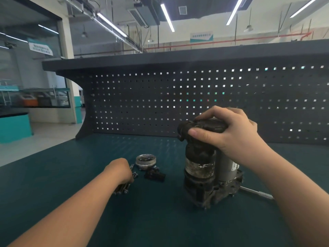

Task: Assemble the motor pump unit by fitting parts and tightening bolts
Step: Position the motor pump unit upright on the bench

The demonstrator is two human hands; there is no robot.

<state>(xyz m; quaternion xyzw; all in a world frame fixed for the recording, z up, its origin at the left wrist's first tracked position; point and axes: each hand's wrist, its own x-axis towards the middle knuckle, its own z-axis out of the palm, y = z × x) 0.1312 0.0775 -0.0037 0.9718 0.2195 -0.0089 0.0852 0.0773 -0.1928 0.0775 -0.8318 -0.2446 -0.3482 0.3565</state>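
I read the motor pump unit as heavy, rigid cast metal, grimy and probably a little greasy, so it should stand firm on the desk but could slip in a loose grip. It stands upright right of centre, with a pale cylinder beside its dark body. My right hand caps the dark top piece, fingers and thumb curled round it, which looks the best place to steady it; a lift would want the base. A metal rod pokes out behind the base. Left of the unit, well apart, lie a round metal ring part and a small black part. My left hand is curled over the loose bolts, gripping several; more bolts lie just beside it.
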